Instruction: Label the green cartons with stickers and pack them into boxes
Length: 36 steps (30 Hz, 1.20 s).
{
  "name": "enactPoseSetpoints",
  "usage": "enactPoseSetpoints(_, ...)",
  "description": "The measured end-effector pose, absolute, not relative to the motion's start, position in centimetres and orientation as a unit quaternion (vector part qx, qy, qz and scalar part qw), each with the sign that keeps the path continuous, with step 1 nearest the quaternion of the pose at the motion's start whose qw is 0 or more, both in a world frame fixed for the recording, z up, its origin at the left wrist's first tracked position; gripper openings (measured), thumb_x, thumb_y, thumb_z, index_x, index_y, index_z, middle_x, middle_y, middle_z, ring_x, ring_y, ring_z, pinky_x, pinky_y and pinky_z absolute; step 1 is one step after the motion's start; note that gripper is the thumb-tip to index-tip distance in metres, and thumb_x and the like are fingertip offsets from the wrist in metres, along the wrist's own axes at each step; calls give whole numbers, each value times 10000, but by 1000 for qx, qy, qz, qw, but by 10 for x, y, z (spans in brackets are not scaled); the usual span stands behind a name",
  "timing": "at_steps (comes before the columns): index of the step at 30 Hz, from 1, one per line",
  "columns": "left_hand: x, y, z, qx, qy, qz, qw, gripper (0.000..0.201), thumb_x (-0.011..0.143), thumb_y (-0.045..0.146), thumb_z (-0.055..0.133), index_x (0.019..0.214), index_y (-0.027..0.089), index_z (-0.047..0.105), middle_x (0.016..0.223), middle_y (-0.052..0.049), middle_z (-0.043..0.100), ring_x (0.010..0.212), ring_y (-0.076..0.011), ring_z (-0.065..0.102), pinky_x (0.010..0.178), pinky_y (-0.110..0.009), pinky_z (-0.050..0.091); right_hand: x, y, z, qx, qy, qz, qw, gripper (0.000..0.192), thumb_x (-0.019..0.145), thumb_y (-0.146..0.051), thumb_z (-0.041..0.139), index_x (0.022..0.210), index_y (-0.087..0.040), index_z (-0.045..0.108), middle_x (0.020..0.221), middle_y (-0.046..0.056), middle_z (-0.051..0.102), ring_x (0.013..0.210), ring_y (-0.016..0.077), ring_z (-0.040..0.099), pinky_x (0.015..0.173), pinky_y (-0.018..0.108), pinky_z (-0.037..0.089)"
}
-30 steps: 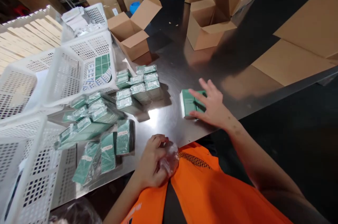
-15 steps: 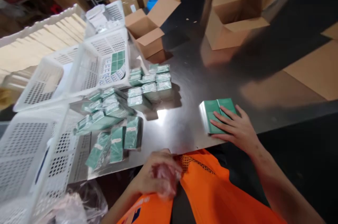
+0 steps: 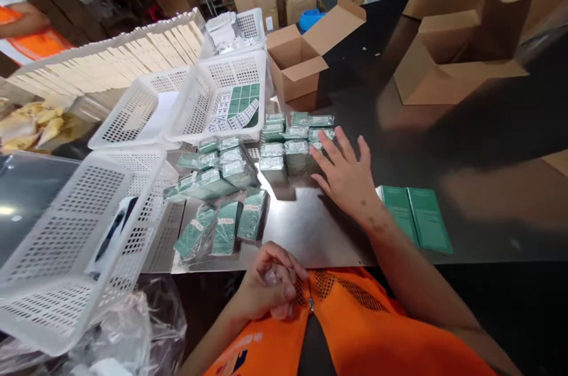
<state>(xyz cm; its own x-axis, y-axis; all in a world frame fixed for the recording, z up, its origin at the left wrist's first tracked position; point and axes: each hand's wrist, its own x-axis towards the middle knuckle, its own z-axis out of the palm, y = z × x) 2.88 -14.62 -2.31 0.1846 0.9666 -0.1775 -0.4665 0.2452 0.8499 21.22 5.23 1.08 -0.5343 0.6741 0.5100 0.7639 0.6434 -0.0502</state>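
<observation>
My right hand [image 3: 346, 175] hovers open, fingers spread, over the steel table [image 3: 444, 139], its fingertips close to a block of wrapped green boxes [image 3: 293, 139]. Two flat green boxes [image 3: 415, 217] lie side by side to the right of my forearm, near the table's front edge. My left hand [image 3: 270, 281] is closed against my orange vest on a crumpled piece of clear plastic wrap [image 3: 271, 276]. More wrapped green boxes [image 3: 219, 198] lie loose in a heap in front of my left hand.
White perforated baskets stand at the left: one tilted near me [image 3: 66, 246], two further back [image 3: 213, 98]. Open cardboard cartons [image 3: 306, 57] [image 3: 448, 62] sit at the back. A clear plastic bag [image 3: 133, 334] hangs below the table edge. Another person's arm [image 3: 26, 21] shows top left.
My right hand has lifted off the two flat green boxes and moved left toward the block of wrapped boxes. My left hand stays at my vest with the plastic wrap.
</observation>
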Motion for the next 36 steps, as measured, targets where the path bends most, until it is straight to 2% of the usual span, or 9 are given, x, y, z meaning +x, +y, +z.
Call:
enactPoseSetpoints(4,19,-143,-27,259,485,508,663,369,779,474,830,858,178,625,602,9,644,369,-49,463,373,-141,323,229,41,6,-439,-864,-3,247,150,925,-158,536,1005,-184,660,1152,131,715,1196,326,626,998,491,479)
enactPoseSetpoints(7,20,-131,-29,242,526,472,665,402,757,499,838,873,157,661,620,5,629,399,-58,471,400,-172,354,251,11,-3,-518,-790,85,317,250,905,-300,638,1141,-217,655,983,85,664,872,265,659,719,383,536)
enactPoseSetpoints(11,38,-100,-25,259,515,500,646,670,625,531,918,1141,189,662,954,-83,730,624,-125,634,564,-240,496,256,-31,-23,-544,-640,254,479,411,909,-458,671,1270,-279,589,984,54,621,775,224,622,652,366,540)
enactPoseSetpoints(15,53,-70,-12,302,501,580,567,580,646,589,876,1028,207,664,820,-15,686,601,-111,579,545,-222,452,242,-52,-38,-425,-680,361,476,251,895,-391,723,1088,-296,595,1052,44,647,1017,252,681,830,404,588)
enactPoseSetpoints(19,49,-58,-11,481,555,513,445,379,720,397,838,1017,204,701,882,-25,716,697,-148,617,645,-258,486,243,-47,-31,-379,-740,320,454,600,846,-454,780,1375,-307,537,1388,114,574,1310,306,562,1049,489,519)
enactPoseSetpoints(21,44,-58,-18,542,566,476,399,385,748,342,786,1097,206,696,995,-49,737,820,-188,655,743,-295,514,245,-41,-24,-361,-766,308,433,643,882,-449,745,1460,-320,494,1406,100,591,1276,281,595,1040,451,538)
enactPoseSetpoints(25,39,-60,-38,578,565,464,363,452,786,368,725,1197,195,650,1153,-91,727,1026,-252,665,904,-360,517,241,-32,-20,-357,-788,290,409,439,971,-335,641,1405,-330,577,1308,60,683,1179,233,667,993,397,579)
enactPoseSetpoints(31,36,-62,-52,580,575,402,414,356,829,433,708,1058,163,670,894,-50,731,751,-191,630,708,-301,504,229,-25,-28,-372,-795,244,413,364,962,-375,642,1315,-289,662,1208,90,710,1088,246,692,925,409,598)
enactPoseSetpoints(36,31,-62,-46,580,528,486,385,706,665,452,889,1260,175,628,1270,-146,685,1144,-298,647,980,-408,505,227,-18,-51,-387,-794,341,320,373,929,-263,636,1300,-236,666,1035,78,737,899,225,706,785,357,601)
